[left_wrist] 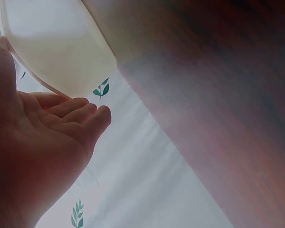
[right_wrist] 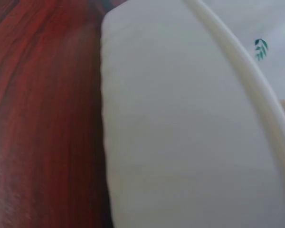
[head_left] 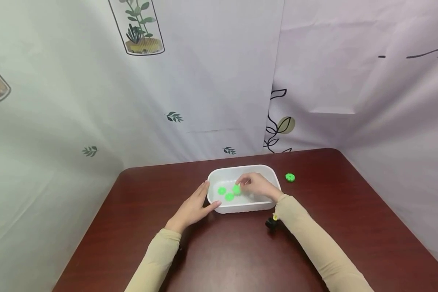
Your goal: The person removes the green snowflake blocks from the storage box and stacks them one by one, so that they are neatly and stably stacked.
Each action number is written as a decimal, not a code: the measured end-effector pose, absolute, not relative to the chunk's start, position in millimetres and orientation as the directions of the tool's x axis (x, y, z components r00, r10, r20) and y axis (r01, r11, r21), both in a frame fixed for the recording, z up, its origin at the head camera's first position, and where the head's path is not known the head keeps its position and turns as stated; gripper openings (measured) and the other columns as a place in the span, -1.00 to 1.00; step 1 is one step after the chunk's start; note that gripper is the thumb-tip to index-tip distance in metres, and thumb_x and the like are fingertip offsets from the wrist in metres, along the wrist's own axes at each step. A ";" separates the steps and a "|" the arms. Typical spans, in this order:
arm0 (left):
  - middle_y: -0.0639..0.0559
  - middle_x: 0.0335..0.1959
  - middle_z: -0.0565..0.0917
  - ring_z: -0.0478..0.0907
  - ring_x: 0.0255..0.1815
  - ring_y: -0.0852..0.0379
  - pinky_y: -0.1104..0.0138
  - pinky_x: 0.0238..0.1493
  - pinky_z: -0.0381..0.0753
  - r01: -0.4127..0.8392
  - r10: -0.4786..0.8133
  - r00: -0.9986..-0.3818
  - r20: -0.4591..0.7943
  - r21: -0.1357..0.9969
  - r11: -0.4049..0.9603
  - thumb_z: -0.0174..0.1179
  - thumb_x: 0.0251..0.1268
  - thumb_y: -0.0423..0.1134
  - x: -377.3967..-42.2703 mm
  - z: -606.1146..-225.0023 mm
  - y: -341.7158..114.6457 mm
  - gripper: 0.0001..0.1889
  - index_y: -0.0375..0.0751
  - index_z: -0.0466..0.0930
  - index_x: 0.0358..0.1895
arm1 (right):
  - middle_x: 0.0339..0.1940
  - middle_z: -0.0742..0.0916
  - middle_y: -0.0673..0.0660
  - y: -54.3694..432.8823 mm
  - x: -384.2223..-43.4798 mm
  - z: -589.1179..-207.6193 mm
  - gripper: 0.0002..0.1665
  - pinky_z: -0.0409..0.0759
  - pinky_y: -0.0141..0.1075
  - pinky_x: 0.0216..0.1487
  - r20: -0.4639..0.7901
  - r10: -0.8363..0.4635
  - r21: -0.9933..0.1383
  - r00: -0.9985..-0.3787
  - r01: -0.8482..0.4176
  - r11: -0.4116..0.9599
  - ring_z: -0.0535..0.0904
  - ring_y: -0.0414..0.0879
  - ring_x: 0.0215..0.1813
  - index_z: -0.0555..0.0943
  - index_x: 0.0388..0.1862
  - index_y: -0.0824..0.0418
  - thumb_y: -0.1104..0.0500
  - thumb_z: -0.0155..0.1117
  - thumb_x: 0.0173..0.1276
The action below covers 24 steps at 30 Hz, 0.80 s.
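On the dark red table stands a white plastic basin [head_left: 226, 209]. My left hand [head_left: 192, 208] rests against its left end, fingers fairly straight along the outside and the thumb at the front corner. The left wrist view shows this hand [left_wrist: 61, 128] with fingertips right at the basin's rim [left_wrist: 47, 85]. My right hand [head_left: 257, 185] reaches over the front right rim into the basin and pinches a green flower-shaped piece [head_left: 236, 189]. Two similar green pieces [head_left: 222, 190] lie on the basin floor beside it. In the right wrist view the basin wall [right_wrist: 180, 118] hides most of this hand.
Another green flower-shaped piece [head_left: 290, 177] lies on the table, right of the basin. A small dark object with a yellow detail [head_left: 271, 223] shows by the right sleeve [head_left: 314, 239]. Patterned white cloth [head_left: 211, 81] hangs behind the table and along its sides.
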<state>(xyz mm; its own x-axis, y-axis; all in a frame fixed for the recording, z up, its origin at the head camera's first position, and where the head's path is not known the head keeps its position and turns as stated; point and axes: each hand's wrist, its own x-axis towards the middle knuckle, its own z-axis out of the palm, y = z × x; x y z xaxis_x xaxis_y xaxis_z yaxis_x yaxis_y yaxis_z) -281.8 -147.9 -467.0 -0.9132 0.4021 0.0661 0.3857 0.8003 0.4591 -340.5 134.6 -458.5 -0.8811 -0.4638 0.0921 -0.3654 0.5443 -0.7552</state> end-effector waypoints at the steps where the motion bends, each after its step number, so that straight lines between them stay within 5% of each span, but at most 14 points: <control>1: -0.14 0.63 0.04 0.00 0.62 0.01 0.06 0.51 0.16 0.385 0.403 -0.913 0.063 0.459 0.801 0.03 0.35 0.44 -282.0 -467.2 -147.6 0.04 -0.21 -0.06 0.63 | -0.26 0.75 0.06 137.0 -340.0 -456.4 -0.78 0.58 -0.17 0.00 0.095 -0.443 -0.766 -0.891 -0.350 0.539 0.62 -0.08 -0.15 0.75 -0.08 0.25 0.34 0.29 0.33; 12: -0.16 0.63 0.06 0.01 0.62 -0.03 0.05 0.51 0.15 0.405 0.412 -0.907 0.089 0.456 0.792 0.04 0.36 0.42 -282.5 -466.7 -148.4 0.03 -0.25 -0.04 0.62 | 0.10 0.73 0.19 182.9 -340.1 -431.3 -0.71 0.60 0.00 0.08 0.085 -0.202 -0.847 -0.976 -0.177 0.501 0.68 0.06 -0.02 0.73 0.10 0.18 0.18 0.31 0.45; 24: -0.11 0.64 0.03 -0.02 0.62 0.03 0.08 0.52 0.12 0.397 0.409 -0.909 0.077 0.458 0.796 0.04 0.37 0.42 -280.9 -467.1 -148.2 0.03 -0.24 -0.06 0.63 | 0.17 0.65 0.39 262.9 -338.2 -426.4 -0.58 0.57 0.10 0.18 0.063 -0.053 -0.896 -0.997 -0.080 0.437 0.65 0.29 0.13 0.60 0.24 0.37 0.18 0.26 0.50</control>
<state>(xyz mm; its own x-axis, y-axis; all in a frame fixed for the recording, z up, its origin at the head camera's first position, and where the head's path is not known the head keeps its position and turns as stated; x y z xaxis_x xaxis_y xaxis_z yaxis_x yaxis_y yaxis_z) -280.9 -148.2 -467.1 -0.9092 0.4092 0.0769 0.3968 0.7956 0.4579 -338.2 262.9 -426.4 -0.9966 -0.0525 0.0630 -0.0797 0.4369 -0.8960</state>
